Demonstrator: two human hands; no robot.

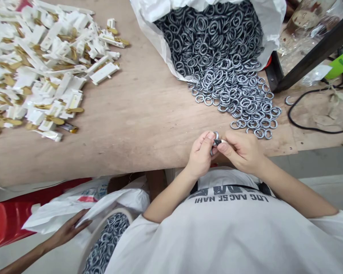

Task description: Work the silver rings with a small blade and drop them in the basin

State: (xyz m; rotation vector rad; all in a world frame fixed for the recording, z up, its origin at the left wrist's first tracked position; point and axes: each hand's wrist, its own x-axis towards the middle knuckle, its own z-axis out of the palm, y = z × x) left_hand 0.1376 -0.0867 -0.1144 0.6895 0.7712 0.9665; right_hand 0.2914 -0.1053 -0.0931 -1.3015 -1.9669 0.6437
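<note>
Pinching one grey metal ring (pixel 215 135), the left hand (pixel 200 154) meets the right hand (pixel 240 150), whose fingers hold one small dark-tipped piece (pixel 217 142) to it, together over the near edge of the plywood table (pixel 131 125) at lower centre. Too many more rings to count spill from a white sack (pixel 143 19) at upper centre, within easy reach.

The metal rings (pixel 225 72) had a grey, faintly glossy plated finish. They lay in a smooth white plastic sack (pixel 148 15) and on a worktop (pixel 131 144) of rough, matt plywood. The matt white plastic pieces (pixel 104 72) carried glossier brass-coloured tabs (pixel 76 110).
</note>
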